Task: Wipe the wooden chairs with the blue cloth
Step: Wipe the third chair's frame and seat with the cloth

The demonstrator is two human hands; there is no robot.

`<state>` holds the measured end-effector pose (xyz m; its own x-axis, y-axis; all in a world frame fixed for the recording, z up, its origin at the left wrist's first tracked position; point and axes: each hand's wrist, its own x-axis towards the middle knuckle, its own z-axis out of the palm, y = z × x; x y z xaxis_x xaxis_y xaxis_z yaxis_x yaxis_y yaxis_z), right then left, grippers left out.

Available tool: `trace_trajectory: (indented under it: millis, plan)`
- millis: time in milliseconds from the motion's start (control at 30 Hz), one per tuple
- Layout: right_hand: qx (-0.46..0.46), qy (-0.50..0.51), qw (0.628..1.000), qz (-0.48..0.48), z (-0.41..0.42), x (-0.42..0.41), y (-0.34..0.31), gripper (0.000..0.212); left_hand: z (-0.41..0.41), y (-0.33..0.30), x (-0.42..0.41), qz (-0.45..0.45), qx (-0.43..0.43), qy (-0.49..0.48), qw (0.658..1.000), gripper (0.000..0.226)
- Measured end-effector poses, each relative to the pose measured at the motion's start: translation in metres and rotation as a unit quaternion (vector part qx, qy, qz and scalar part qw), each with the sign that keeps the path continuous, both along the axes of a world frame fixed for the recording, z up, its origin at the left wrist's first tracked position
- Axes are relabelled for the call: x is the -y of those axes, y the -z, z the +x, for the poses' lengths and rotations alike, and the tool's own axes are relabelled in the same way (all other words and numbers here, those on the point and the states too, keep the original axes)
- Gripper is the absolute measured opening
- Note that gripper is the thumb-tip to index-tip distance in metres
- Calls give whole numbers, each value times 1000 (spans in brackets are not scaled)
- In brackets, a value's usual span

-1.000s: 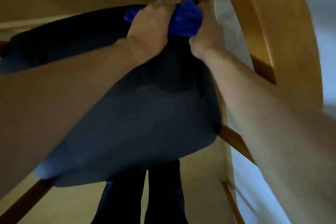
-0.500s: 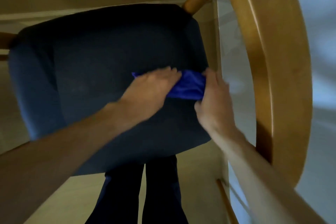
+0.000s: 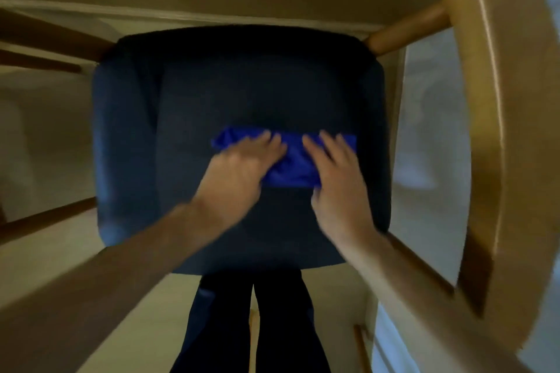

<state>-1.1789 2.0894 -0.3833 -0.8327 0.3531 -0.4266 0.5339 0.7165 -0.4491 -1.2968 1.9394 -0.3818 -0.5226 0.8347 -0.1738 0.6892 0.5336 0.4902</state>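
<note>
Both hands (image 3: 239, 172) (image 3: 336, 179) flat on blue cloth (image 3: 292, 166), mid seat (image 3: 188, 118)

Wooden chair (image 3: 485, 118) with curved light-brown backrest: one
Dark blue padded seat cushion (image 3: 212, 85): one
Crumpled bright blue cloth (image 3: 291, 160): one
Bare hands: two, left hand (image 3: 239, 172), right hand (image 3: 336, 185)

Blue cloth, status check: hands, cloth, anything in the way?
Left hand and right hand both flat, pressing the blue cloth. Cloth bunched on the dark seat cushion. Wooden chair frame untouched. Nothing in the way.
</note>
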Motion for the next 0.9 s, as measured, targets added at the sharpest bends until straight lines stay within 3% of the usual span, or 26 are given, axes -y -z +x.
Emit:
trace_trajectory:
  millis: [100, 167, 367, 533, 667, 800, 900]
  plan:
    - [50, -69, 996, -3, 32, 28, -15, 80, 28, -8, 47, -30, 64, 17, 997, 75]
    - [48, -96, 994, 0, 20, 30, -18, 75, 18, -15, 57, -28, 78, 0, 997, 70]
    - [-98, -141, 984, -46, -154, 29, -12, 61, -100, -35, 75, -20, 14, -182, 983, 57]
    - [-64, -276, 958, -32, -260, 60, -1, 48, -136, -22, 97, -92, 11, -312, 946, 51]
    - [-70, -282, 955, 53, -179, 94, 1, 60, -57, -12, 122, -71, 44, -376, 923, 66]
    - [0, -332, 943, -23, -89, 101, -16, 75, 13, -34, 142, -137, 184, -324, 918, 76]
    - [33, -357, 931, -73, -90, 97, -17, 71, 13, -38, 159, -123, 211, -316, 917, 75]
